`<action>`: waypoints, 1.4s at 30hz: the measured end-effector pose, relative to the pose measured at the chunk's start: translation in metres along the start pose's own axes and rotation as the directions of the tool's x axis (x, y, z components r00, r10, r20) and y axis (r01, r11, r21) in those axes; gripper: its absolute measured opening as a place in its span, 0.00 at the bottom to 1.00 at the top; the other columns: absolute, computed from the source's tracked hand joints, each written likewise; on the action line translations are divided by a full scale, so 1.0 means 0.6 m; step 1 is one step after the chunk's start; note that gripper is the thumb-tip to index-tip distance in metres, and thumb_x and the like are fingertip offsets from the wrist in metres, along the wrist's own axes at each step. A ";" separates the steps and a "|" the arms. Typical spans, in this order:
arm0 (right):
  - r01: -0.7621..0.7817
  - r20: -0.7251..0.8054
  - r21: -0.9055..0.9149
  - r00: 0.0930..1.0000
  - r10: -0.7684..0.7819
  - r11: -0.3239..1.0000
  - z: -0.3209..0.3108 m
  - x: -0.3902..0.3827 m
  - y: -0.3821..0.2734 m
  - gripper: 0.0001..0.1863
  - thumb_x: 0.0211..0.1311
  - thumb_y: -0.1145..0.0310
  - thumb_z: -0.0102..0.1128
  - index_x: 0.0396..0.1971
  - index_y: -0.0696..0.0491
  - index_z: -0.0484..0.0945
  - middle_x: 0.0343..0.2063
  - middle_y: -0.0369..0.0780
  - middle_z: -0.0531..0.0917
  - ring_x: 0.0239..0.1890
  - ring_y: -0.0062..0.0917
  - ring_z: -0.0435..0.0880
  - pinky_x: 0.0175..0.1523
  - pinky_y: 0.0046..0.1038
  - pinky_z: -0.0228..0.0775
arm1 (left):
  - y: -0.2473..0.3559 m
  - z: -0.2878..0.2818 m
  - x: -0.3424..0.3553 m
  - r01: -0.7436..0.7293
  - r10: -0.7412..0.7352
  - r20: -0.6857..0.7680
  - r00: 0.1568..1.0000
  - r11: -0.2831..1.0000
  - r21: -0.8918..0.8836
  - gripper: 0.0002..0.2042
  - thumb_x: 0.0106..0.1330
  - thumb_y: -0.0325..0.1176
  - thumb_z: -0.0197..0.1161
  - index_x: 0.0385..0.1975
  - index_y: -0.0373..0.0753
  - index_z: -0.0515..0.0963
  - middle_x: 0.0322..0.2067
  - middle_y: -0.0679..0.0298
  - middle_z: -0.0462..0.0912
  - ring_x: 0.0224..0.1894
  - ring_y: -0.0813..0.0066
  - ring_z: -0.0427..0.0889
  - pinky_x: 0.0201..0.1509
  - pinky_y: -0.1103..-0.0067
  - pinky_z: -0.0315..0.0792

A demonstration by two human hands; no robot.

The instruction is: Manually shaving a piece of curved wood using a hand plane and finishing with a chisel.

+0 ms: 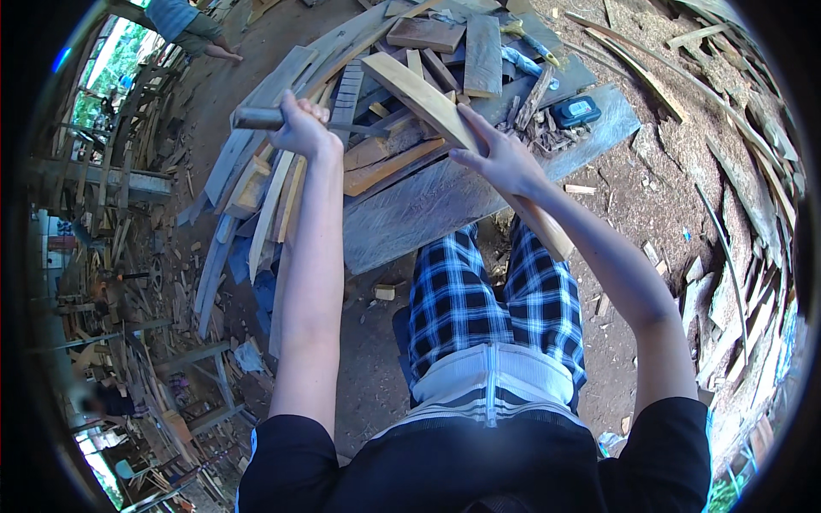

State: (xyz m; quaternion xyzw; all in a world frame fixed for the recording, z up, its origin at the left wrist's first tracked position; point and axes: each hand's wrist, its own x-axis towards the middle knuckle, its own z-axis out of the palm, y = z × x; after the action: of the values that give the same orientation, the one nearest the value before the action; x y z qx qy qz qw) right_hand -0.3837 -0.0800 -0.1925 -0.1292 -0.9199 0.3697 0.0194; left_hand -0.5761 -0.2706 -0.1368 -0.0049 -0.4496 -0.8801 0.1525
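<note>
My left hand (303, 126) is closed round a chisel (256, 117). Its thick, greyish round handle sticks out to the left, and its narrow blade points right over the wood pile. My right hand (505, 161) grips a long pale wooden plank (419, 92) by its right side, with thumb and forefinger stretched along it. The plank slants from the pile at the upper left down toward my knees. Under its middle lies a wide, grey, worn board (410, 218). Some of my right fingers are hidden behind the plank.
Loose boards and offcuts (426, 34) crowd the bench. A dark blue-black box (575, 111) and a yellow-and-blue tool (534, 44) lie at its right. Long planks (256, 128) project at the left. Wood scraps (735, 222) cover the right ground. Another person (184, 26) is at the upper left.
</note>
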 end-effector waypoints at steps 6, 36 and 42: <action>-0.025 0.040 -0.146 0.999 0.031 0.989 0.008 -0.010 -0.002 0.44 0.61 0.39 0.55 0.74 0.33 0.47 0.37 0.55 0.84 0.40 0.49 0.86 0.50 0.45 0.77 | 0.031 0.021 -0.023 -0.089 0.074 0.186 0.980 0.994 0.071 0.12 0.66 0.27 0.62 0.28 0.41 0.62 0.14 0.70 0.67 0.11 0.84 0.63 0.13 0.82 0.55; 0.538 -0.213 0.098 0.833 -0.510 0.837 -0.257 0.021 -0.272 0.49 0.59 0.40 0.58 0.73 0.52 0.52 0.52 0.53 0.80 0.43 0.32 0.84 0.48 0.35 0.78 | -0.025 0.080 -0.042 -0.283 0.138 0.368 0.920 0.883 0.375 0.10 0.66 0.31 0.65 0.32 0.35 0.71 0.25 0.70 0.73 0.28 0.82 0.73 0.33 0.81 0.69; 0.442 0.037 -0.348 0.888 -0.459 0.827 -0.258 0.086 -0.266 0.45 0.58 0.43 0.60 0.70 0.53 0.59 0.52 0.50 0.81 0.47 0.35 0.83 0.59 0.38 0.72 | -0.067 0.080 -0.027 -0.672 0.574 0.393 0.719 0.719 0.179 0.11 0.65 0.30 0.66 0.38 0.31 0.74 0.29 0.67 0.76 0.32 0.78 0.76 0.39 0.79 0.71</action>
State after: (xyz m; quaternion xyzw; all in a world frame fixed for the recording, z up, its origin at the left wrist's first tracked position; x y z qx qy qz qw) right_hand -0.4491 -0.0729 0.0261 0.0809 -0.9741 0.1834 0.1050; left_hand -0.5778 -0.2062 -0.1420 -0.2716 -0.5705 -0.6813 0.3696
